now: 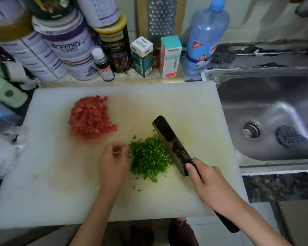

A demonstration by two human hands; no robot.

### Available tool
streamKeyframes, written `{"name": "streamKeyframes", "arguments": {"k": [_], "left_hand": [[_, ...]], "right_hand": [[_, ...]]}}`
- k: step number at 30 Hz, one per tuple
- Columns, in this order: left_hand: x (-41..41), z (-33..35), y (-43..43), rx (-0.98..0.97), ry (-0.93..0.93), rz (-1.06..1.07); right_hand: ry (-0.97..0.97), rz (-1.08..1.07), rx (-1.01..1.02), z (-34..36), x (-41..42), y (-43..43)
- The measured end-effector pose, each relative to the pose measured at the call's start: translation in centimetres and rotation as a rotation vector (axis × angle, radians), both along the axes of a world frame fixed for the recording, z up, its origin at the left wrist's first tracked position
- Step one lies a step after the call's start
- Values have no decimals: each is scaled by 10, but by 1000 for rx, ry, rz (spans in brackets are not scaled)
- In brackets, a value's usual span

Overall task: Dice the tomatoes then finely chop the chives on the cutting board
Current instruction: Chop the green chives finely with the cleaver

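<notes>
A white cutting board (60,174) fills the counter. A heap of diced red tomato (91,118) lies on its upper left part. A pile of finely chopped green chives (149,157) sits in the middle. My right hand (208,183) grips the handle of a dark cleaver (171,142), whose blade stands against the right side of the chive pile. My left hand (114,162) rests on the board just left of the chives, fingers loosely curled and holding nothing.
Tins (69,48), a small bottle (104,66), boxes (169,57), a metal grater (161,16) and a blue plastic bottle (204,38) line the wall behind the board. A steel sink (274,112) with a scouring pad (290,138) lies to the right.
</notes>
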State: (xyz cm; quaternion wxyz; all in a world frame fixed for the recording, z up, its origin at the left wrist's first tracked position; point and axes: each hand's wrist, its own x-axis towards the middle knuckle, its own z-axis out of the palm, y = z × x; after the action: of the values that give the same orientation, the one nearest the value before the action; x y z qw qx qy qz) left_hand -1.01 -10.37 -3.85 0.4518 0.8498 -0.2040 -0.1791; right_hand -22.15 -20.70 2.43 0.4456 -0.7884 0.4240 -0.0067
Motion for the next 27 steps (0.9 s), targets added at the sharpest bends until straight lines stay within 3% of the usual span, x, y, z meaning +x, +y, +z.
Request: {"name": "streamKeyframes", "arguments": {"k": [12,22,27], "left_hand": [[-18,-10,-36,254,-180,-13],[-20,1,-31,212,-155,-100],[-19,30,-21,134,-306,-70]], "right_hand": [[130,247,-232,-28,-3,-97],[228,591,-558,-26,4,-94],[123,683,-776,-13,-5,-104]]}}
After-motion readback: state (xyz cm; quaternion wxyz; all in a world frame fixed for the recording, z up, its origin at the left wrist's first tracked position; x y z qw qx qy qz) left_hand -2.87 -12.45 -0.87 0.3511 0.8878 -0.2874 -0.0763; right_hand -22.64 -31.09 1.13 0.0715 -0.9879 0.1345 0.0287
